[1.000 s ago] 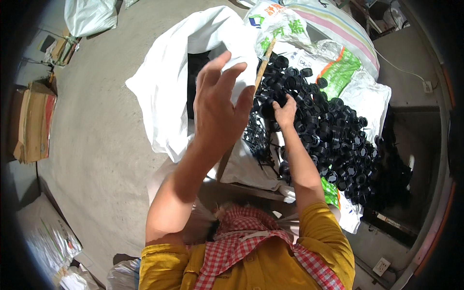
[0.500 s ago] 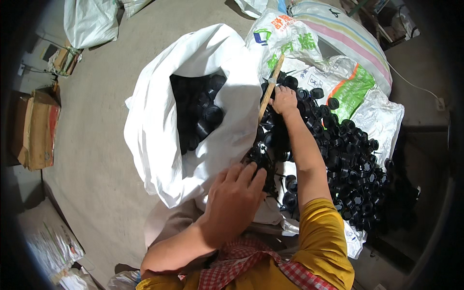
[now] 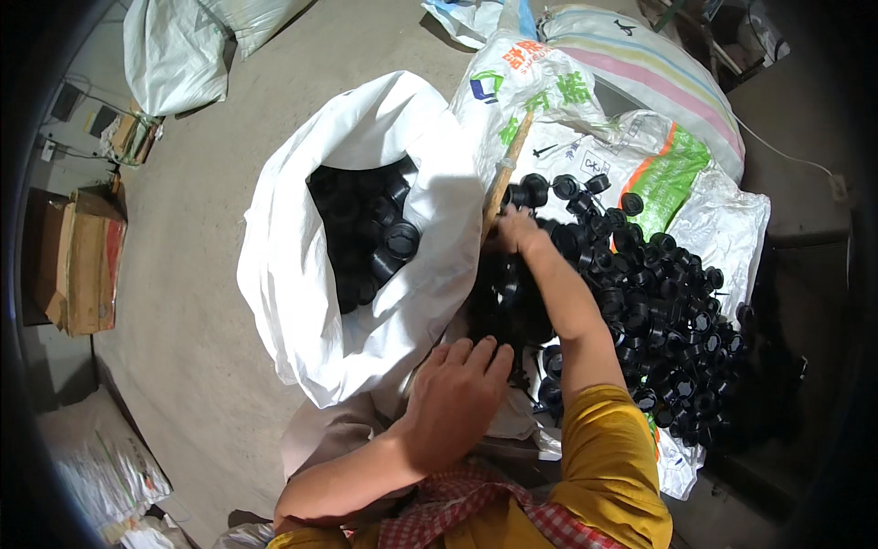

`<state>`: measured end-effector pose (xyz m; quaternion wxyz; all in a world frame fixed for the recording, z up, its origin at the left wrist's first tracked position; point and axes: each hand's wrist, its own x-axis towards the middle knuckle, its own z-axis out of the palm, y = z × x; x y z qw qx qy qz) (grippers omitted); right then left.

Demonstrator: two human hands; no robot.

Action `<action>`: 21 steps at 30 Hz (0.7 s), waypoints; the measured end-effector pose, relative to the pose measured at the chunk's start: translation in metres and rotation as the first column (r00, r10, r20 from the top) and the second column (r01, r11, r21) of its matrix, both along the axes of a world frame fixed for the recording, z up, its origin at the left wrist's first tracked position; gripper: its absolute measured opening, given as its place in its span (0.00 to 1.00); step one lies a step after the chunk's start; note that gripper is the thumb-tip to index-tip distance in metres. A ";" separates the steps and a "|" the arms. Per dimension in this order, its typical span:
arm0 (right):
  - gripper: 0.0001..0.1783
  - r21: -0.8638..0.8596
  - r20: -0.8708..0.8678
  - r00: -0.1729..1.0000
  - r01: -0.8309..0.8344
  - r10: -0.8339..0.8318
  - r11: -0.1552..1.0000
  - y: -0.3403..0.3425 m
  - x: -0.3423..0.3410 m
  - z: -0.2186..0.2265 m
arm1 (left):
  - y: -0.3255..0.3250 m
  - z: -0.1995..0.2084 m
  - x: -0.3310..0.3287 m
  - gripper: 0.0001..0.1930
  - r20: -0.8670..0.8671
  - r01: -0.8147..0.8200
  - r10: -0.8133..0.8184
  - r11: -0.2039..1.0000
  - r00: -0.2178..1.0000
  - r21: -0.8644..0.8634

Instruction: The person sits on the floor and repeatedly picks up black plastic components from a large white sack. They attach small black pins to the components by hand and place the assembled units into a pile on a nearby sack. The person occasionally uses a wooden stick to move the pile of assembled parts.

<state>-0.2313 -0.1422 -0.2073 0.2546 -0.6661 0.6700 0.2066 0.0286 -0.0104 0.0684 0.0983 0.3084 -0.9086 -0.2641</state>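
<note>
the left hand (image 3: 457,398) rests flat at the near rim of the open white sack (image 3: 302,302), fingers (image 3: 480,352) spread and gripping nothing that shows, pressed against the sack's cloth beside the heap. the right hand (image 3: 517,229) reaches out to the far edge of the pile of black caps (image 3: 658,302), just beside a wooden stick (image 3: 508,174) that leans along the sack's mouth; its fingers are curled down into the caps, and i cannot tell whether they are closed on any. the caps lie heaped on spread printed bags (image 3: 677,174) on the floor (image 3: 174,366), and more sit inside the sack (image 3: 384,238). as a judgement, the sack's rim looks slack, so it could fold shut or sag and caps could miss the mouth and roll off across the floor; the loose heap could also slide off the bags at its right edge. the right fingertips are buried, the sack's depth is dark, and the picture's right rim is too shadowed to read.
</note>
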 end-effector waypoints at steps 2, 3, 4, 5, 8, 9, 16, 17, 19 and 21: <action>0.30 0.078 0.048 0.999 0.017 -0.020 0.997 0.034 0.028 0.032 | -0.001 0.002 0.000 0.22 0.023 -0.010 0.010 1.000 1.000 0.026; 0.34 0.122 0.095 0.994 0.040 -0.052 0.992 0.052 0.036 0.047 | 0.000 0.003 -0.001 0.22 0.031 -0.006 0.005 0.999 1.000 0.037; 0.34 0.172 0.069 0.998 -0.017 0.005 0.985 0.068 0.041 0.033 | 0.002 -0.002 0.001 0.22 0.036 -0.008 0.007 1.000 0.999 0.019; 0.34 0.222 0.042 0.997 -0.070 0.062 0.973 0.086 0.044 0.021 | 0.004 -0.002 0.001 0.22 0.059 0.000 -0.002 0.999 0.998 0.037; 0.32 0.230 0.130 0.991 -0.032 0.002 0.973 0.148 0.064 0.016 | 0.005 -0.010 0.004 0.21 0.106 0.003 -0.012 0.997 0.994 0.077; 0.31 0.250 0.135 0.989 -0.085 0.053 0.964 0.169 0.065 -0.006 | 0.004 -0.010 0.002 0.21 0.107 0.014 -0.022 0.997 0.994 0.070; 0.15 0.123 0.250 0.957 0.122 -0.150 0.985 0.213 0.105 0.096 | -0.007 -0.014 0.005 0.19 0.134 -0.021 0.014 0.999 0.991 0.048; 0.14 -0.033 0.290 0.954 0.094 -0.081 0.995 0.222 0.103 0.093 | -0.008 -0.013 0.006 0.18 0.136 -0.024 0.018 0.999 0.990 0.037; 0.12 -0.333 0.327 0.943 0.048 0.068 0.942 0.245 0.088 0.078 | -0.007 -0.011 0.004 0.17 0.126 -0.016 0.013 1.000 0.992 0.019; 0.09 -0.431 0.422 0.903 0.123 0.079 0.894 0.243 0.083 0.101 | -0.004 -0.014 0.008 0.16 0.122 -0.012 0.012 1.000 0.992 0.003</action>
